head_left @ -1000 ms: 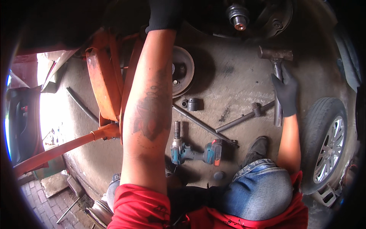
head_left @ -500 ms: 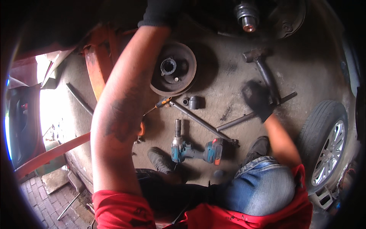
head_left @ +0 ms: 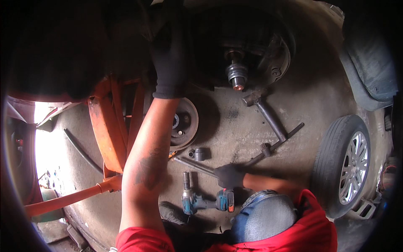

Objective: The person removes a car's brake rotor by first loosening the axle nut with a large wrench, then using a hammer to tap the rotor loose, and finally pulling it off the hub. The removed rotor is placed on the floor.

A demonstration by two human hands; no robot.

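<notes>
The gloved right hand was at the near end of the long metal bar; the glove hid that end, so I could not tell whether the fingers had closed around it; the left hand was up in the dark, its grip also impossible to make out. The bar slanted low over the floor, its far end near the sockets; it looked stiff, fairly heavy and hard to damage, and its smooth round shaft might have turned or slipped in a loose glove; a full-fist hold near the end would probably have given leverage, one nearer the middle better balance. The power tool lay just below it; farther off were the hammer and the wheel.
</notes>
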